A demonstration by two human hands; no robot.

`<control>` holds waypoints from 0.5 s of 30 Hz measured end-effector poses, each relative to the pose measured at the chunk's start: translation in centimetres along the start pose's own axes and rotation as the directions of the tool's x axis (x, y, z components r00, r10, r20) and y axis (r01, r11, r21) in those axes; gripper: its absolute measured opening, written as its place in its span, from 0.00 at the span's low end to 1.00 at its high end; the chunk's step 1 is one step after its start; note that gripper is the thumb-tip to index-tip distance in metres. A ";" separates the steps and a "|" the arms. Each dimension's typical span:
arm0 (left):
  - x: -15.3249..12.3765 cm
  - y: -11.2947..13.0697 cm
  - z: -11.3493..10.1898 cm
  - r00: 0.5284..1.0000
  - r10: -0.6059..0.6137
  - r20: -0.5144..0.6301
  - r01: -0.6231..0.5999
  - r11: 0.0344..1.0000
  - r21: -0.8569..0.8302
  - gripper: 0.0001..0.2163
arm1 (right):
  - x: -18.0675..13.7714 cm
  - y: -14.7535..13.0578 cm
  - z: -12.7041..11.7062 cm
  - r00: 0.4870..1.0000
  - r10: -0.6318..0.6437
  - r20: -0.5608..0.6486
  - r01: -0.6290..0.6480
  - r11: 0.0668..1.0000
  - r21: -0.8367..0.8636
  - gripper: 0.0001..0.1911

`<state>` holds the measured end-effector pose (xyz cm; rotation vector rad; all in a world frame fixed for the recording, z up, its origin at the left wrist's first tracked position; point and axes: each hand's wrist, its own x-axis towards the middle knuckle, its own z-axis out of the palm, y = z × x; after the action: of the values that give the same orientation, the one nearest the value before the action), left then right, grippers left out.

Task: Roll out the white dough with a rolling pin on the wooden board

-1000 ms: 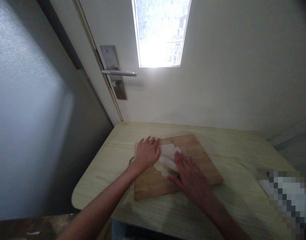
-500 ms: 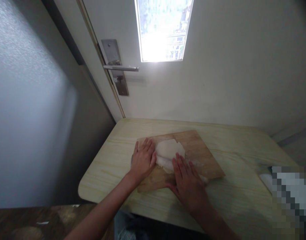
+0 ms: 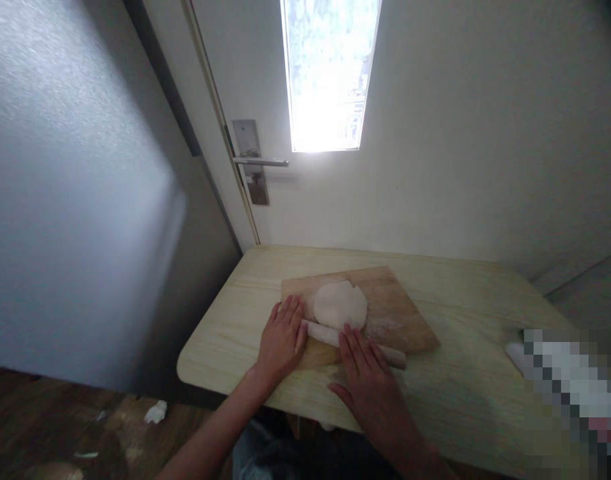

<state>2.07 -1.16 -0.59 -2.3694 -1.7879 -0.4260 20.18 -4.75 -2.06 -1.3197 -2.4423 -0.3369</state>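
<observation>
A flattened round of pale dough (image 3: 339,305) lies on a wooden cutting board (image 3: 399,300). Along its near edge runs a floured rolling pin (image 3: 321,333), slightly slanted, its right end sticking out past my right hand. My left hand (image 3: 281,339) rests over the pin's left end, fingers stretched out and flat. Further right, my right hand (image 3: 369,370) presses on the pin with straight fingers, its thumb spread to the side. Both palms hide parts of the pin. Neither hand is wrapped round it.
The board sits on a light wood table (image 3: 225,333) against a white door with a metal handle (image 3: 261,162) and a bright window. A blurred-out item (image 3: 570,380) lies at the table's right. Crumpled white paper (image 3: 156,412) is on the floor.
Both hands have drawn the rolling pin back toward me, from across the dough to its near edge. More of the dough shows. The camera view has shifted a little.
</observation>
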 end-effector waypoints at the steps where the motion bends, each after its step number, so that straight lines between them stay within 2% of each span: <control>1: -0.4 0.0 -0.1 1.000 0.003 -0.009 -0.003 1.000 0.004 0.19 | -0.3 -0.1 0.0 1.000 -0.014 -0.010 0.014 1.000 0.011 0.31; 5: -1.5 0.0 -0.2 1.000 0.015 -0.024 -0.014 1.000 0.011 0.20 | -1.1 1.4 0.0 0.993 -0.112 -0.028 0.114 0.990 0.079 0.22; 8: -1.8 -0.3 -0.5 0.999 0.045 0.000 -0.045 0.999 0.013 0.20 | -1.0 3.5 -0.1 0.992 -0.123 -0.035 0.126 0.985 0.114 0.20; 13: -1.4 -1.1 -1.3 0.963 0.251 0.095 -0.250 0.968 -0.030 0.17 | -0.2 5.8 -0.3 0.989 -0.147 0.026 0.145 0.988 0.056 0.15; 15: -0.9 -1.2 -1.7 0.948 0.295 0.124 -0.293 0.956 -0.034 0.15 | 0.4 6.3 -0.5 0.983 -0.175 0.052 0.173 0.984 0.035 0.14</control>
<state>0.46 -2.10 0.67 -2.6714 -1.4430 -0.2543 25.31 -1.22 -1.16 -1.1194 -2.6055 -0.3091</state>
